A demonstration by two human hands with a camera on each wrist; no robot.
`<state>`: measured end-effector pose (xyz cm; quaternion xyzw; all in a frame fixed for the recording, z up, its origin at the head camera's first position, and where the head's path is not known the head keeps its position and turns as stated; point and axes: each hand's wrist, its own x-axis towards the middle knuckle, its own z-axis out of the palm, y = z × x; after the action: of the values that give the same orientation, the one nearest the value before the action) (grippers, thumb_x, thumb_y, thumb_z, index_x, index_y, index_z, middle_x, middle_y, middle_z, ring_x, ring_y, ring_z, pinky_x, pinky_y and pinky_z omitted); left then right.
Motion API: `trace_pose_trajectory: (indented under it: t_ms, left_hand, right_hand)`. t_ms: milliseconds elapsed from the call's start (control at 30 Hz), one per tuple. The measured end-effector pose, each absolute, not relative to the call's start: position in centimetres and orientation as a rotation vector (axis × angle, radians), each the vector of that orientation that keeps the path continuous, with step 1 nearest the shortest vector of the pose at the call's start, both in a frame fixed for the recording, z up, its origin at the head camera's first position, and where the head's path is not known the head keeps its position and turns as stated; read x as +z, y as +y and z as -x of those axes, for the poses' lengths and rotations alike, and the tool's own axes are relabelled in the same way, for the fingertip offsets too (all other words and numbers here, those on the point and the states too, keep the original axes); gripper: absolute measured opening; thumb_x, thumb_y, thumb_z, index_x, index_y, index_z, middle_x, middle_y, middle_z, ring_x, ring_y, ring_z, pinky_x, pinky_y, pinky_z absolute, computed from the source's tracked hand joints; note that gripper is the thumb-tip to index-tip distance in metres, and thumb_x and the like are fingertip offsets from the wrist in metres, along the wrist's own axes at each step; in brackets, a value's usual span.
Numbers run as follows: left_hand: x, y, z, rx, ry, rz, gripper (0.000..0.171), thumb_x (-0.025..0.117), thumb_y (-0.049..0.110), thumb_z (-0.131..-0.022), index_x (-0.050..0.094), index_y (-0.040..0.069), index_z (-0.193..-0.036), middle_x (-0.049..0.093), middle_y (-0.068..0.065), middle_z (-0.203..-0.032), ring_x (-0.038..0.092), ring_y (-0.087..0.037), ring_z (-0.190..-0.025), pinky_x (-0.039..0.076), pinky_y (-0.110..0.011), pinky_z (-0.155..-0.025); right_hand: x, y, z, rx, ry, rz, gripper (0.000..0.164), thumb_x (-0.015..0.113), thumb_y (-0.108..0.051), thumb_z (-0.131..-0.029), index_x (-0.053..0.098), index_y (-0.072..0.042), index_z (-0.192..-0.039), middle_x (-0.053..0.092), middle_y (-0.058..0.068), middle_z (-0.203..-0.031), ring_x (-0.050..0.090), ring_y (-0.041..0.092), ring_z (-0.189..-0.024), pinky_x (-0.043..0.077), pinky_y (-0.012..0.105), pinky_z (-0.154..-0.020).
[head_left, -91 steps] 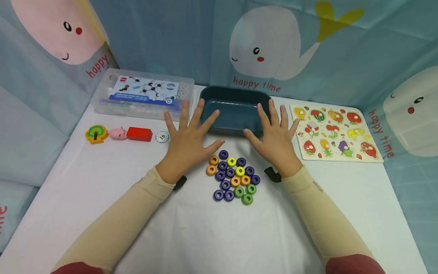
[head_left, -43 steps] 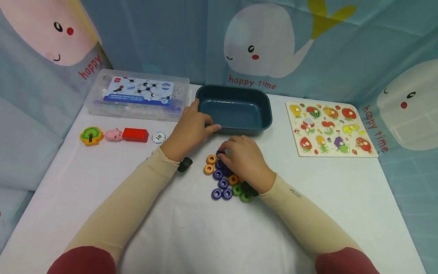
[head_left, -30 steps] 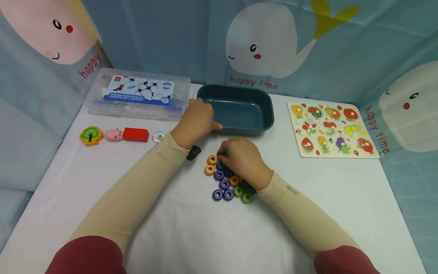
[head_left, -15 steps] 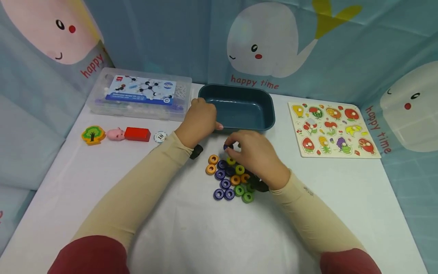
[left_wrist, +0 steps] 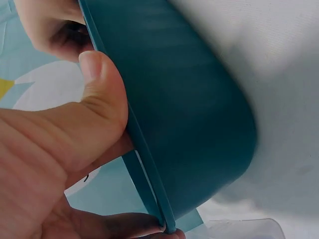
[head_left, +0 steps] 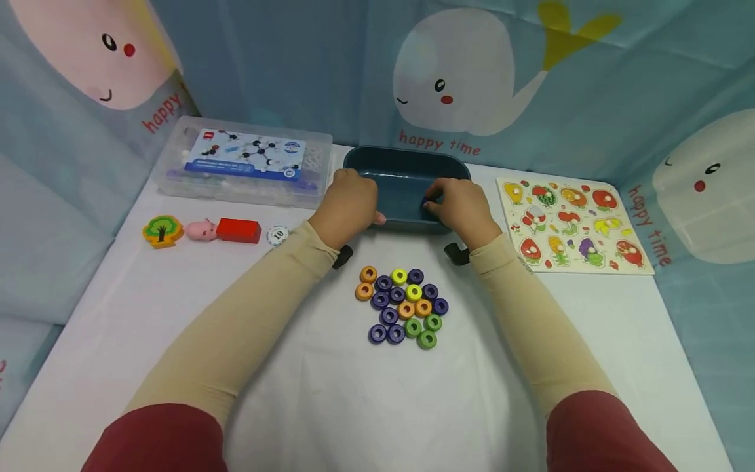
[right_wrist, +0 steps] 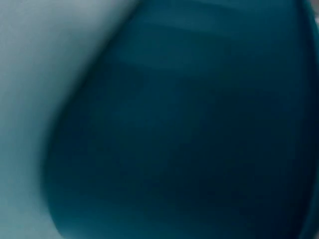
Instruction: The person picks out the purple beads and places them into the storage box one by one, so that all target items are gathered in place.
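My left hand [head_left: 352,202] grips the near-left rim of a dark teal plastic tub [head_left: 407,190]. In the left wrist view the thumb [left_wrist: 107,94] lies along the rim, with the tub's outer wall [left_wrist: 184,104] beside it. Over the tub's right part, my right hand [head_left: 464,208] pinches a small purple ring bead [head_left: 426,202], mostly hidden by the fingers. Purple [head_left: 389,316], yellow [head_left: 399,276], orange [head_left: 364,291] and green ring beads [head_left: 427,339] lie grouped in front of the tub. Only the tub's blurred wall [right_wrist: 184,134] fills much of the right wrist view.
Back left stands a clear plastic molecular model kit box [head_left: 244,160]. Before it lie a tree-shaped piece [head_left: 162,231], a pink pig [head_left: 201,230], a red block [head_left: 238,230] and a chip marked 10 [head_left: 277,235]. A fruit puzzle board [head_left: 578,226] lies at right.
Both hands came down from spread fingers: the left took hold of the tub's rim, the right picked a purple ring bead from the group's back edge and carried it up and right into the tub.
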<state>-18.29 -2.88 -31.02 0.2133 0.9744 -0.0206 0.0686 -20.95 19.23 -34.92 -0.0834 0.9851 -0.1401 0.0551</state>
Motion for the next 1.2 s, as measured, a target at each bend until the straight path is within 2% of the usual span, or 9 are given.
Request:
trace_pose_trajectory:
  t_ms: [133, 267, 433, 567, 767, 867, 967, 1200]
  left_hand:
    - [-31.2, -2.8, 18.3, -0.079, 2.952, -0.661, 0.051, 0.065, 0.054, -0.091, 0.075, 0.005, -0.104, 0.076, -0.013, -0.102, 0.061, -0.034, -0.103, 0.047, -0.046, -0.094]
    - [-31.3, -2.7, 18.3, -0.108, 2.946, -0.671, 0.051, 0.064, 0.055, -0.092, 0.075, 0.006, -0.102, 0.076, -0.011, -0.099, 0.062, -0.033, -0.101, 0.047, -0.045, -0.092]
    - [-31.3, -2.4, 18.3, -0.129, 2.942, -0.675, 0.051, 0.060, 0.056, -0.094, 0.075, 0.008, -0.102, 0.076, -0.010, -0.100, 0.062, -0.033, -0.102, 0.047, -0.045, -0.094]
    - [-31.5, -2.3, 18.4, -0.148, 2.941, -0.656, 0.052, 0.059, 0.057, -0.094, 0.075, 0.008, -0.103, 0.075, -0.010, -0.102, 0.062, -0.033, -0.103, 0.047, -0.044, -0.094]
    - [-31.1, -2.6, 18.3, -0.175, 2.952, -0.627, 0.053, 0.061, 0.056, -0.093, 0.075, 0.006, -0.106, 0.074, -0.012, -0.106, 0.062, -0.033, -0.103, 0.047, -0.044, -0.093]
    - [-30.9, -2.7, 18.3, -0.186, 2.944, -0.624, 0.054, 0.059, 0.055, -0.094, 0.074, 0.005, -0.108, 0.074, -0.013, -0.108, 0.062, -0.033, -0.104, 0.047, -0.044, -0.093]
    - [-30.7, -2.7, 18.3, -0.177, 2.927, -0.616, 0.053, 0.057, 0.055, -0.096, 0.074, 0.006, -0.109, 0.074, -0.012, -0.111, 0.061, -0.034, -0.107, 0.046, -0.044, -0.095]
    - [-31.0, -2.6, 18.3, -0.150, 2.929, -0.639, 0.053, 0.058, 0.055, -0.095, 0.074, 0.006, -0.110, 0.075, -0.012, -0.111, 0.061, -0.034, -0.107, 0.046, -0.045, -0.095]
  right_hand:
    - [-35.3, 18.9, 21.0, -0.366, 3.015, 0.272, 0.025, 0.073, -0.027, -0.092, 0.073, -0.011, -0.111, 0.074, 0.008, -0.115, 0.066, 0.031, -0.104, 0.048, 0.049, -0.093]
    - [-35.3, 18.9, 21.0, -0.335, 2.989, 0.252, 0.026, 0.071, -0.029, -0.094, 0.072, -0.011, -0.113, 0.073, 0.008, -0.116, 0.066, 0.030, -0.104, 0.047, 0.048, -0.095]
    - [-35.0, 19.5, 20.6, -0.392, 3.001, 0.248, 0.036, 0.067, -0.033, -0.096, 0.067, -0.010, -0.124, 0.065, 0.012, -0.131, 0.059, 0.033, -0.121, 0.043, 0.050, -0.106]
    - [-34.1, 20.1, 18.3, -0.552, 3.049, 0.304, 0.040, 0.065, -0.036, -0.097, 0.065, -0.012, -0.129, 0.060, 0.011, -0.138, 0.053, 0.031, -0.130, 0.040, 0.050, -0.111]
    - [-33.8, 19.8, 12.1, -0.696, 2.993, 0.540, 0.024, 0.073, -0.031, -0.091, 0.073, -0.017, -0.111, 0.069, -0.001, -0.117, 0.061, 0.021, -0.108, 0.051, 0.042, -0.093]
    - [-34.4, 19.3, 9.9, -0.644, 2.948, 0.583, 0.018, 0.075, -0.031, -0.090, 0.073, -0.020, -0.104, 0.070, -0.003, -0.111, 0.059, 0.019, -0.106, 0.051, 0.041, -0.093]
    - [-35.2, 19.0, 9.1, -0.598, 2.912, 0.590, 0.014, 0.076, -0.028, -0.089, 0.073, -0.020, -0.101, 0.071, -0.003, -0.109, 0.059, 0.019, -0.107, 0.049, 0.042, -0.097]
    - [-36.4, 19.0, 9.4, -0.561, 2.797, 0.582, 0.013, 0.073, -0.022, -0.089, 0.075, -0.018, -0.101, 0.073, -0.004, -0.103, 0.062, 0.016, -0.097, 0.050, 0.040, -0.092]
